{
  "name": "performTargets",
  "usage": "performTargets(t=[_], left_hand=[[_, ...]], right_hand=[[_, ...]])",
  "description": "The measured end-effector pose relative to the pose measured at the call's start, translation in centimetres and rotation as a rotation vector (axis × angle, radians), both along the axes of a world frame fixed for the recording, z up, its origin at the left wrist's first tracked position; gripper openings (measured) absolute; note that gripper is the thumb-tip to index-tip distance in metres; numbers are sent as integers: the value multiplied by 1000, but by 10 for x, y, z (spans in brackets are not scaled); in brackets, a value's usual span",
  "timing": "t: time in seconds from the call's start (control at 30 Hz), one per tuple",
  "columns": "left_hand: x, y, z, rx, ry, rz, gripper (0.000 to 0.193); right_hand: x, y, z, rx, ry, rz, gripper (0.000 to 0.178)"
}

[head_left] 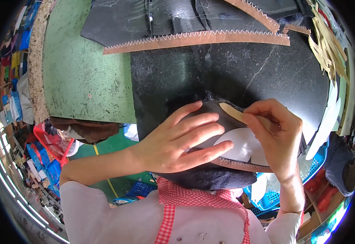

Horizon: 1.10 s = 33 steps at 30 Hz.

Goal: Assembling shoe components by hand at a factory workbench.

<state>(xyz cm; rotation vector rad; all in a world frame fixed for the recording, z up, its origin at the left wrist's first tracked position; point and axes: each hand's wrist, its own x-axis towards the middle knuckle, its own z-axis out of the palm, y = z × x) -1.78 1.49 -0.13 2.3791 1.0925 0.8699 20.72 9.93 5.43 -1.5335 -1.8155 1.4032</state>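
My left hand (pixel 181 140) lies with fingers stretched out over a dark, soft-looking workpiece (pixel 208 109), pressing it against the black work surface (pixel 177 73). Between the thumb and fingers of my right hand (pixel 277 134) is a narrow cream strip (pixel 231 111). Its rounded end rests along the far edge of the workpiece, just beyond my left fingertips; the rest runs under my right fingers. A smooth pale grey-white patch (pixel 239 142) shows on the workpiece between both hands. Along its near side runs a brown edging (pixel 242 165) with zigzag stitching.
Dark pieces (pixel 169 18) with zigzag-stitched brown edging lie at the far side. A bundle of cream strips (pixel 328 44) sits at the far right. Green board (pixel 88 77) covers the left of the table. A blue basket (pixel 320 158) is below right, a red basket (pixel 55 140) lower left.
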Motion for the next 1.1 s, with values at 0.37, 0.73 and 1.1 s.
performTargets(t=[0.37,0.73,1.1], left_hand=[[13,8,15,-28,291,74,53],[75,23,35,-304,150,-160,63],[81,16,25,-97,362,-122,48]], right_hand=[[40,-16,28,114,-336,-54,19],[55,-2,12,181,-431,37,24],[103,-16,7,-60,-116,-416,9]])
